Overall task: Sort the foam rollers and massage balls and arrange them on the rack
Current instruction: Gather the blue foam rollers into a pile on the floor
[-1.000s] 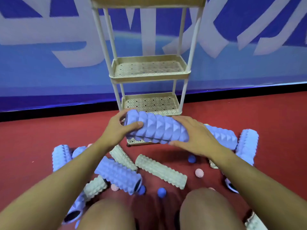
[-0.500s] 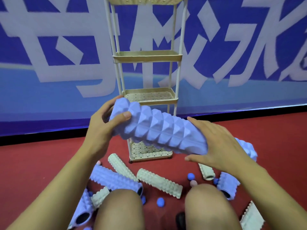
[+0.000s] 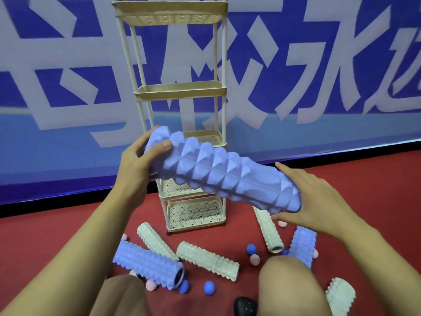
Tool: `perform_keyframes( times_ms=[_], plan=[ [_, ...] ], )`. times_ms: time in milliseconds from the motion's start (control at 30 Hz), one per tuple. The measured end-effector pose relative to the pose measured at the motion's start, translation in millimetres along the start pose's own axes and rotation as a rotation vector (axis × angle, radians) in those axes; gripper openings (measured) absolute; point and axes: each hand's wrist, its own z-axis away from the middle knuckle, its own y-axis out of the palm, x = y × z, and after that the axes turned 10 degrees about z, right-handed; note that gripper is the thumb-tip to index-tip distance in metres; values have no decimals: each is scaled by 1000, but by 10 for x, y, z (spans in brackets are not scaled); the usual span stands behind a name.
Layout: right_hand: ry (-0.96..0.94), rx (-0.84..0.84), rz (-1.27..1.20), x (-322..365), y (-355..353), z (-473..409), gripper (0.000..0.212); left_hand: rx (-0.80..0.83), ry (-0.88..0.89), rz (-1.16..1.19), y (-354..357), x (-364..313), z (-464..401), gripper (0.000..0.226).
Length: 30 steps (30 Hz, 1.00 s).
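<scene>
A long purple ridged foam roller (image 3: 224,176) is held in the air in front of the cream tiered rack (image 3: 182,92), tilted down to the right. My left hand (image 3: 139,165) grips its upper left end. My right hand (image 3: 312,199) cups its lower right end. On the red floor lie more purple rollers (image 3: 148,262) (image 3: 303,246), pale green rollers (image 3: 207,261) (image 3: 156,240) (image 3: 268,231), blue balls (image 3: 209,288) (image 3: 251,249) and pink spiky balls (image 3: 254,259). The rack's visible shelves hold nothing.
A blue banner wall with large white characters (image 3: 296,76) stands right behind the rack. My knees (image 3: 287,283) fill the bottom of the view. A black ball (image 3: 245,306) lies between them, and another pale green roller (image 3: 340,297) lies at the lower right.
Both hands have raised the purple roller from low in front of the bottom shelves up to mid-rack height. The view has tilted up, showing the higher shelves.
</scene>
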Motion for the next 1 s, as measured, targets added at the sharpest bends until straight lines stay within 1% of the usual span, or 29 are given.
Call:
perform_keyframes(
  times_ms=[100, 200, 267, 433, 533, 667, 800, 900, 1000],
  plan=[
    [29, -27, 50, -110, 31, 37, 115, -64, 13, 8, 207, 145, -98, 67],
    [87, -36, -7, -212, 108, 91, 110, -110, 52, 28, 435, 371, -229, 61],
    [154, -4, -57, -298, 166, 118, 106, -114, 76, 7, 615, 540, -291, 60],
    [329, 51, -170, -566, 421, 105, 96, -36, 95, -85, 971, 1046, -401, 60],
    [454, 105, -218, -734, 653, -36, 91, 35, 68, -211, 1143, 1372, -452, 47],
    [592, 164, -222, -1035, 1114, -377, 89, 99, 48, -300, 1328, 1790, -505, 32],
    [679, 247, -241, -1364, 1679, -774, 87, 114, -7, -304, 1421, 2215, -645, 21],
    [731, 309, -221, -1643, 2172, -1044, 100, 123, -48, -304, 1444, 2580, -792, 18],
    [803, 430, -199, -1911, 2742, -1239, 106, 128, -112, -292, 1433, 3013, -958, 16]
  ],
)
